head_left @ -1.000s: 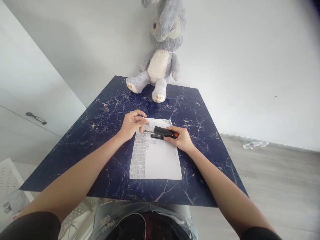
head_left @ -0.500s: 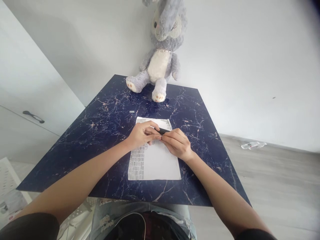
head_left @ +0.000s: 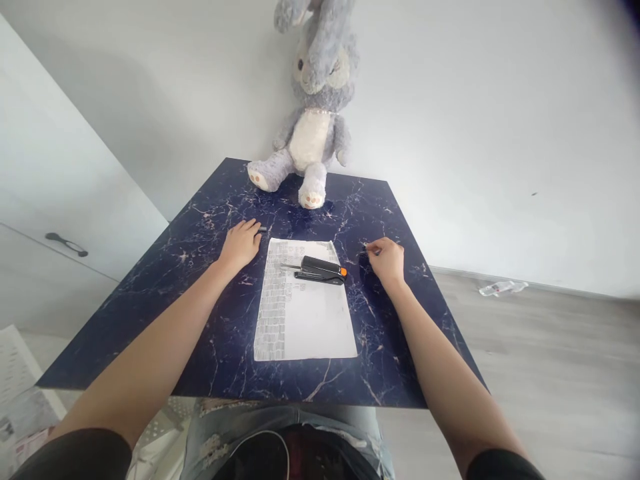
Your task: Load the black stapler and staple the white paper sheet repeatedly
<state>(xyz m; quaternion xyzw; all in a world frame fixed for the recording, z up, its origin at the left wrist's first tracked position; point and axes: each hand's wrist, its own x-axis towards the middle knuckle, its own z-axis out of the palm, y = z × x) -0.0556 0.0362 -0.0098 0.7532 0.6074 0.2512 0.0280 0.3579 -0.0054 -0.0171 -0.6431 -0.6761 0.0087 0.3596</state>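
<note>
A: Left hand (head_left: 241, 243)?

B: Palm down on the table (head_left: 225, 353), fingers stretched out flat, gripping nothing. The fingertips reach a small grey piece (head_left: 263, 229) lying on the tabletop; touching it or just short of it, can't tell.

A: Right hand (head_left: 387, 260)?

B: Resting on the table right of the sheet of paper (head_left: 305, 320), fingers loosely curled. A small dark piece (head_left: 367, 249) sits at the fingertips. Too small to tell whether it's pinched or only touched.

A: Stapler (head_left: 320, 269)?

B: Black with an orange end. It lies on the upper part of the paper, between the two hands, and neither hand is on it. The orange end points right, and a thin metal rail sticks out of it toward the left.

A: Paper?

B: Flat at mid-table, with dense print in a strip down its left edge and across the top, the rest mostly blank.

A: Anything else?

B: A grey plush rabbit (head_left: 313, 127) sits at the far table edge, leaning on the wall. A clear bottle (head_left: 500, 288) lies on the floor to the right. A white cabinet with a dark handle (head_left: 67, 244) stands to the left.
</note>
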